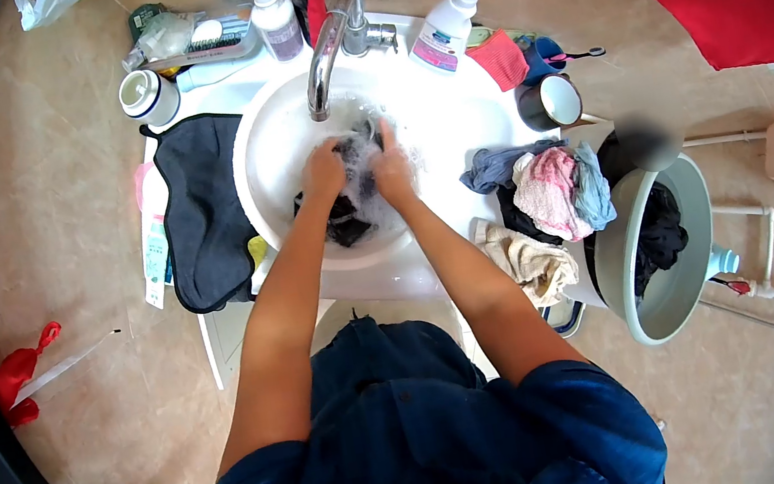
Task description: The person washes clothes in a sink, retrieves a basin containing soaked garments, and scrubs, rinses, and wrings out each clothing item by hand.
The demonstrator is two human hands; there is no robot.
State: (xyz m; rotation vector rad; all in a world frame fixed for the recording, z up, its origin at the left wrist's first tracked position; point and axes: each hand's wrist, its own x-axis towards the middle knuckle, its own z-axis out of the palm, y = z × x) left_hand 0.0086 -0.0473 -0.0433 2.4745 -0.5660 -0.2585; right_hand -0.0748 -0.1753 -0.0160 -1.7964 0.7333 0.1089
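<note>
Both hands are down in a round white sink basin (257, 176), in foamy water under a chrome faucet (320, 95). A wet dark cloth (344, 226) lies in the suds, part of it bunched up between the hands. On the basin's left side, my left hand (324, 171) is closed on the cloth, its fingertips partly hidden. Facing it, my right hand (389, 173) also grips the cloth, with one finger pointing up and the rest blurred by foam and splashing.
Left of the basin lies a black mat (204, 205). Behind stand a white pump bottle (277, 26) and a white bottle (445, 30). A pile of damp cloths (546, 191) sits at the right, beside a tilted grey-green bucket (630, 290) holding dark laundry. An enamel mug (549, 102) stands near the counter's edge.
</note>
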